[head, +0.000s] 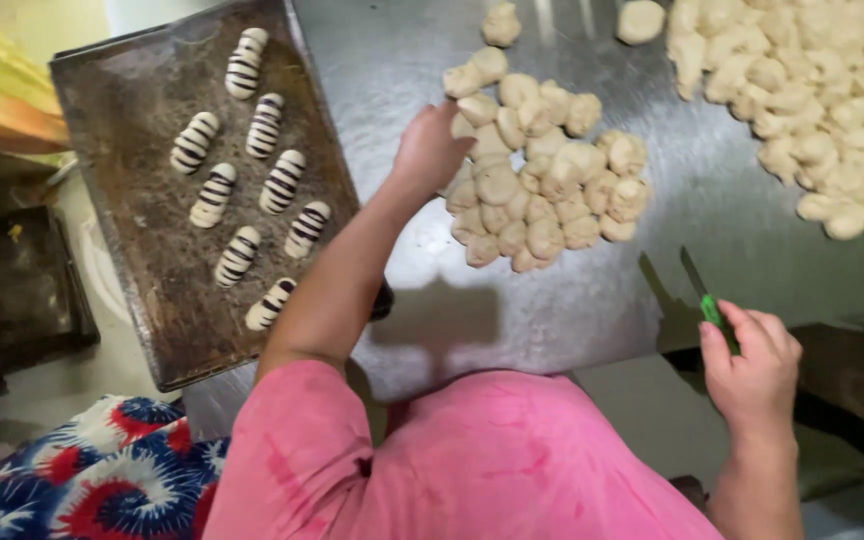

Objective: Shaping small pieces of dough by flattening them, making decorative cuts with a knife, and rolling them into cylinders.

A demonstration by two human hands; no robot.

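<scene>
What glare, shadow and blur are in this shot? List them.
Head view: glare streaks the steel table at the top; a dark shadow falls under the left hand, another beside the knife in the right hand; the far dough pile looks washed out and soft.

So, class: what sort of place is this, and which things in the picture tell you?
Probably a bakery work area: heaps of dough pieces on a steel table, and a worn baking tray of striped shaped rolls.
</scene>
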